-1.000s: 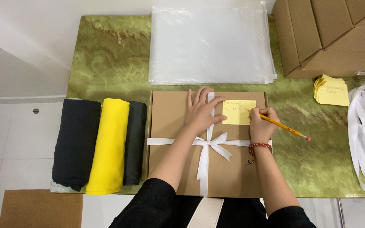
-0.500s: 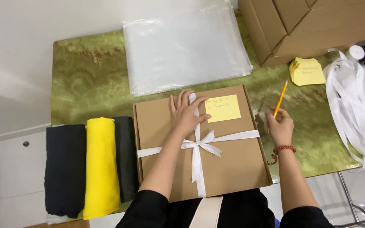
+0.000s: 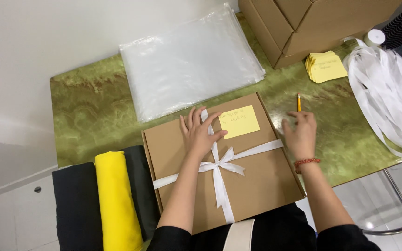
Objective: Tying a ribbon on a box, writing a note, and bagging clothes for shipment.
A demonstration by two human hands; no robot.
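A flat brown cardboard box (image 3: 261, 186) tied with a white ribbon bow (image 3: 218, 168) lies on the green marbled table (image 3: 89, 121) in front of me. A yellow sticky note (image 3: 239, 122) is stuck on its lid near the far right corner. My left hand (image 3: 200, 135) presses flat on the lid beside the note, fingers spread. To the right of the box, my right hand (image 3: 302, 135) hovers palm down over the table with its fingers apart. An orange pencil (image 3: 298, 101) lies on the table just past its fingertips.
A stack of clear plastic bags (image 3: 187, 65) lies at the back. Brown cartons (image 3: 312, 23) stand at the back right, with a pad of yellow notes (image 3: 326, 67) and a heap of white ribbon (image 3: 387, 93) beside them. Folded black (image 3: 75, 209) and yellow (image 3: 115, 200) cloth lie at the left.
My right hand wrote on the note, then swung right off the box with the pencil and let it go on the table. My left hand stayed on the lid.
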